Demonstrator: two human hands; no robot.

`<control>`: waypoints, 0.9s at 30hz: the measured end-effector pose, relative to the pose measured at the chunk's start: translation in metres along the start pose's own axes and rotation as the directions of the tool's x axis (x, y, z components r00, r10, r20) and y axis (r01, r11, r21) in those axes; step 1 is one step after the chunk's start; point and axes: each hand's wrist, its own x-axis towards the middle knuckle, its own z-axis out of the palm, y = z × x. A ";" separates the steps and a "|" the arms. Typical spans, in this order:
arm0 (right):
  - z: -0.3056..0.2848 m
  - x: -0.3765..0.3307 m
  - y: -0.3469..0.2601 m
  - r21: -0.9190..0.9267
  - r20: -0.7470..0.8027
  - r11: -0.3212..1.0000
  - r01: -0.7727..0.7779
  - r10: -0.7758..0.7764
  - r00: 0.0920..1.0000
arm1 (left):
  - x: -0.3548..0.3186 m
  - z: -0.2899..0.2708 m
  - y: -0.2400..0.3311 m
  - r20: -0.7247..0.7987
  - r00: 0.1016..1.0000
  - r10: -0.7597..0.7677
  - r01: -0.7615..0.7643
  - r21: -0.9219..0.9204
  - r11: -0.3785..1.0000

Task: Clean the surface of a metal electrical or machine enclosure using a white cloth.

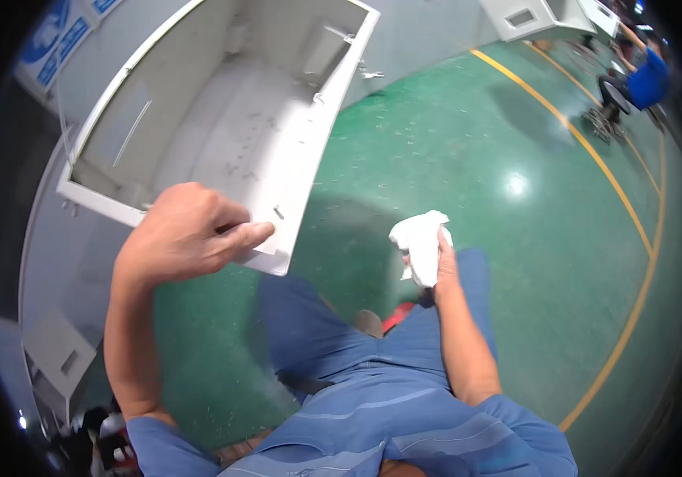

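Observation:
A white open-fronted metal cabinet (321, 147) with grey inner walls stands tilted in front of me at the upper left. My left hand (190, 229) is over its near lower corner, with fingers curled and the thumb pressed close to them. Whatever those fingers grip, if anything, is hidden; a small pale patch shows just under the thumb. Beside the cabinet, away from it, my right hand (444, 266) is closed around a crumpled white cloth (423, 242), held above my right thigh. Small metal latch parts (371, 74) stick out from the cabinet's right side.
Yellow lines (587, 147) run across the green floor (404, 151) on the right. A person in blue (648, 79) sits at the far right near another white cabinet (520, 20). A pale box-like part (59, 354) is at the lower left. Blue-and-white posters (59, 36) hang at the upper left.

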 end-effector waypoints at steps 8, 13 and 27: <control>-0.012 0.038 -0.006 -0.019 0.132 0.998 0.062 -0.059 0.989 | 0.025 0.013 0.000 -0.123 0.989 -0.081 0.107 0.219 0.970; 0.025 0.019 -0.067 0.032 0.260 0.996 0.086 -0.091 0.961 | 0.054 0.013 -0.003 -0.160 0.963 -0.218 0.242 0.152 0.958; 0.001 0.014 -0.072 0.046 0.454 0.981 -0.191 0.149 0.878 | 0.114 0.022 0.027 -0.290 0.917 -0.275 0.284 -0.011 0.959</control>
